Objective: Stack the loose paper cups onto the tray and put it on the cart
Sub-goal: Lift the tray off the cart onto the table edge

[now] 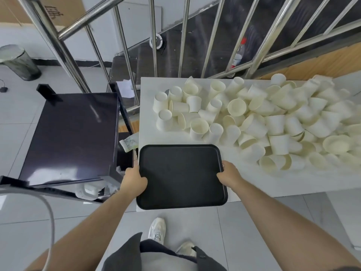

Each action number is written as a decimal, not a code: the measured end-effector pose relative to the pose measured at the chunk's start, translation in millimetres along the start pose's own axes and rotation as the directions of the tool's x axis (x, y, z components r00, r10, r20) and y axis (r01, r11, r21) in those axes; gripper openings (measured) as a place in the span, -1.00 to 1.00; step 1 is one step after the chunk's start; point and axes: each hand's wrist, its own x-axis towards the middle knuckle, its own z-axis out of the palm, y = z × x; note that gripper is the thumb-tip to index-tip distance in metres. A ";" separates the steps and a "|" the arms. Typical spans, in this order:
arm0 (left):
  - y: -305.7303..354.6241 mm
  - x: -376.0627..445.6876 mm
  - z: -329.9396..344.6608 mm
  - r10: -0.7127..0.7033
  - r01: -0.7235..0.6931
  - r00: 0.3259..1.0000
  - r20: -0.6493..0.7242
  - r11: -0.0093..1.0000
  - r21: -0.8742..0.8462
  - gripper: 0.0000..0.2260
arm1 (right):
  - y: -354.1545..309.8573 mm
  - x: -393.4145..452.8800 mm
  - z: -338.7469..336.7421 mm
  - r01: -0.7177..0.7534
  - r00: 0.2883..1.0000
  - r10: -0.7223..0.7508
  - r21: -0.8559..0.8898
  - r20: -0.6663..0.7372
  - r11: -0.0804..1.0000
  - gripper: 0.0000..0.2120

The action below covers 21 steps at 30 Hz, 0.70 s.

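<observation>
Right now both hands hold the black tray (181,176) by its short sides: the left hand (134,179) curls over the left rim with its thumb lying on the tray's inner surface, and the right hand (228,176) grips the right rim the same way, thumb on top and the other fingers presumably tucked underneath, though they are hidden. A grip at the two opposite ends keeps a flat, wide tray level and stops it from swinging, which makes sense whether it is being set down or shifted. The tray carries nothing and sits at the near left corner of the white table (195,140), its near edge overhanging the table's front; whether it rests fully on the surface or is held slightly above it is hard to say from this angle.

Beyond the tray's far edge and off to its right lies the heap of loose paper cups (254,118), tumbled on their sides and at all angles, the nearest ones close to the tray's far right corner but not touching it. None is in either hand. Keeping the tray just beside the pile means each stack needs only a short carry. To the left of the table, next to the left hand, stands the dark cart (72,133), its glossy top shelf bare and within easy reach for the loaded tray.
</observation>
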 end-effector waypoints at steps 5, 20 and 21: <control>-2.6 12.3 0.3 0.018 -0.019 1.000 0.010 0.999 0.039 -0.73 | -0.4 3.6 -3.5 0.004 1.000 -0.004 0.001 -0.016 1.000 -0.65; 21.1 17.4 -2.7 0.040 -0.041 0.999 0.019 0.998 0.044 -0.86 | -6.5 20.4 -18.2 -0.013 1.000 0.013 -0.127 -0.004 0.992 -0.59; 21.8 17.8 -3.4 0.032 -0.033 0.999 0.016 0.998 0.052 -0.86 | -7.3 22.0 -20.1 -0.010 1.000 0.010 -0.159 0.005 0.987 -0.56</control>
